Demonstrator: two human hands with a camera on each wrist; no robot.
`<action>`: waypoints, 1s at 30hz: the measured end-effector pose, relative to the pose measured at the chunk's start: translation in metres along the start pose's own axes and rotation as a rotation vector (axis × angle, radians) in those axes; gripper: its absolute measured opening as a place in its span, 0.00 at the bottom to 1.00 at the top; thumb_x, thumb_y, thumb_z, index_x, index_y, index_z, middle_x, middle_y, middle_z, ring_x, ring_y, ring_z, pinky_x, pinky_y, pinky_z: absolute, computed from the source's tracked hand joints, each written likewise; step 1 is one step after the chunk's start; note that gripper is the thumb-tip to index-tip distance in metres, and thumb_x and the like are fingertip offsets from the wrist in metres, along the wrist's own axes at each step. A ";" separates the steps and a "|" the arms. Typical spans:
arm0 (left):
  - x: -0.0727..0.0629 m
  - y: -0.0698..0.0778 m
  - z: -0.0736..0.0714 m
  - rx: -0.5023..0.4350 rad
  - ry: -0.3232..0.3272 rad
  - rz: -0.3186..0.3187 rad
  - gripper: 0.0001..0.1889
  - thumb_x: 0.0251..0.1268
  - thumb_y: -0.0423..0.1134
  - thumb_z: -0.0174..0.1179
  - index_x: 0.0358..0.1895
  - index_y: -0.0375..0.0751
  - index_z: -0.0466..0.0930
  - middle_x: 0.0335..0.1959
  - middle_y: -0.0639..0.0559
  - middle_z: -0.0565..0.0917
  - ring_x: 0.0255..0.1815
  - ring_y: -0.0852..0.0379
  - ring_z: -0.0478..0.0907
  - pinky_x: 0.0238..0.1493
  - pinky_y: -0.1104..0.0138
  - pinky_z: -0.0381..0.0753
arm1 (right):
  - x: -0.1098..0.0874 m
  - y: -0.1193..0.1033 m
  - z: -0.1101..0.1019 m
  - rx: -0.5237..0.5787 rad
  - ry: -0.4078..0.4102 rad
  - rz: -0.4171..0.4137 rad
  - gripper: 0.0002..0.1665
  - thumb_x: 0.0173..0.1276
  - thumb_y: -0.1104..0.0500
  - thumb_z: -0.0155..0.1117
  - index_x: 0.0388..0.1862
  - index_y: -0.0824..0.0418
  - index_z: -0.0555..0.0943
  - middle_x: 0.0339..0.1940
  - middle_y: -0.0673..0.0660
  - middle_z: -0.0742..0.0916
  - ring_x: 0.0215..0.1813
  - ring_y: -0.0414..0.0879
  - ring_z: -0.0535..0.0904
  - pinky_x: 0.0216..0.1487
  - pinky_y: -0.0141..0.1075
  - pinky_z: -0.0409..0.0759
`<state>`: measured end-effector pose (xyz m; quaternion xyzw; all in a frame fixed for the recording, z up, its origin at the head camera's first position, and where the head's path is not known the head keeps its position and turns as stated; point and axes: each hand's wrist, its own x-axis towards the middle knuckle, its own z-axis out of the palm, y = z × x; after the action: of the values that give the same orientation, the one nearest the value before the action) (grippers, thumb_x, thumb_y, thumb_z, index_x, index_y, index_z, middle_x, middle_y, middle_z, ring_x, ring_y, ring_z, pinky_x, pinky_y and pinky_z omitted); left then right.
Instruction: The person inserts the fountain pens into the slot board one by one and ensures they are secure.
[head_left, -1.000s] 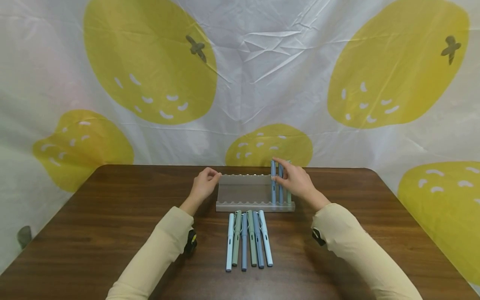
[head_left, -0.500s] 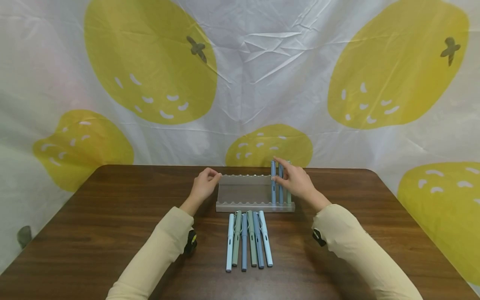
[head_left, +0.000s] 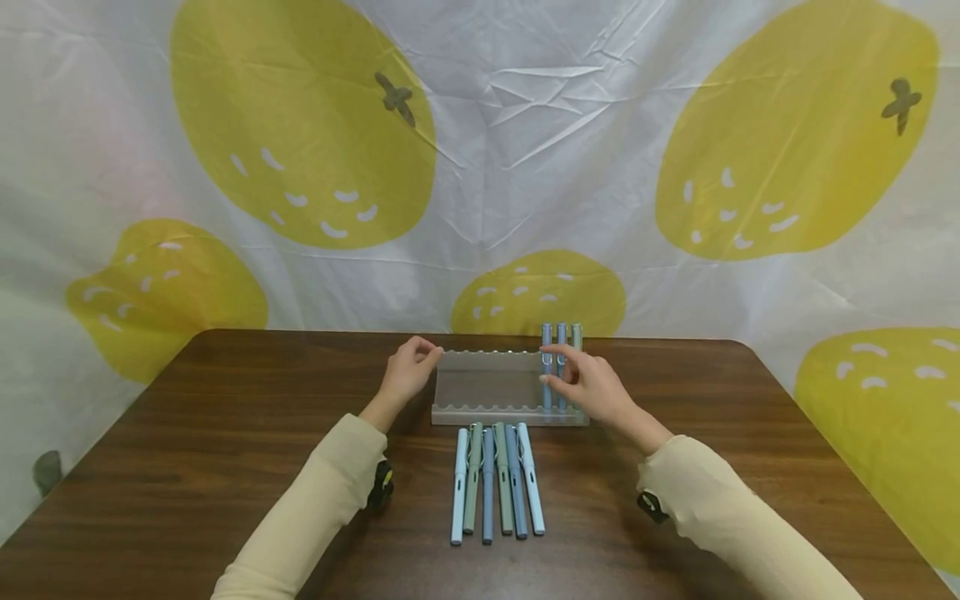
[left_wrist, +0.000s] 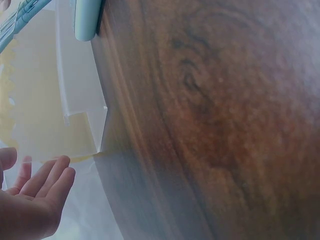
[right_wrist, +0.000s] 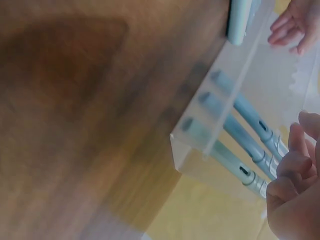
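Two bare hands at a clear plastic pen rack with scalloped front and back edges (head_left: 487,385), which stands near the far edge of a dark brown wood-grain table (head_left: 615,533). At the rack's right end, three capped pens with silver clips lean back in neighbouring notches: from left to right, a blue pen (head_left: 547,368), a second blue pen (head_left: 562,335) and a grey-green pen (head_left: 577,335). The right hand (head_left: 595,385) is in front of these pens, thumb and forefinger parted before the leftmost one; it grips nothing, and its other fingers curl loosely. The left hand (head_left: 407,367) is at the rack's upper left corner, thumb and forefinger at the edge; whether they pinch it cannot be told.

Just in front of the rack, six more pens lie side by side, caps toward it: from left to right, a pale blue pen (head_left: 459,487), a sage-green pen (head_left: 473,477), a slate-blue pen (head_left: 488,485), a second sage-green pen (head_left: 503,477), a second slate-blue pen (head_left: 516,481) and a second pale blue pen (head_left: 531,477). Both forearms wear cream sleeves (head_left: 307,508). Behind the table hangs a white cloth printed with large yellow lemons (head_left: 517,200).
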<state>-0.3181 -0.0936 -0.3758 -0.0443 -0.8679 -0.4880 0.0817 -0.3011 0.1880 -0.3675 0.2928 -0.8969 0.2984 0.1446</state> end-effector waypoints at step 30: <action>0.001 0.000 0.001 0.004 -0.006 0.002 0.13 0.64 0.42 0.50 0.40 0.34 0.72 0.43 0.39 0.78 0.47 0.45 0.74 0.43 0.55 0.71 | -0.028 -0.019 0.030 0.120 -0.281 0.091 0.19 0.58 0.55 0.62 0.46 0.62 0.74 0.17 0.44 0.79 0.18 0.37 0.73 0.20 0.33 0.70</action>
<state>-0.3195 -0.0932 -0.3762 -0.0464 -0.8690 -0.4862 0.0799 -0.2704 0.1695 -0.3947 0.2987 -0.9012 0.3137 -0.0139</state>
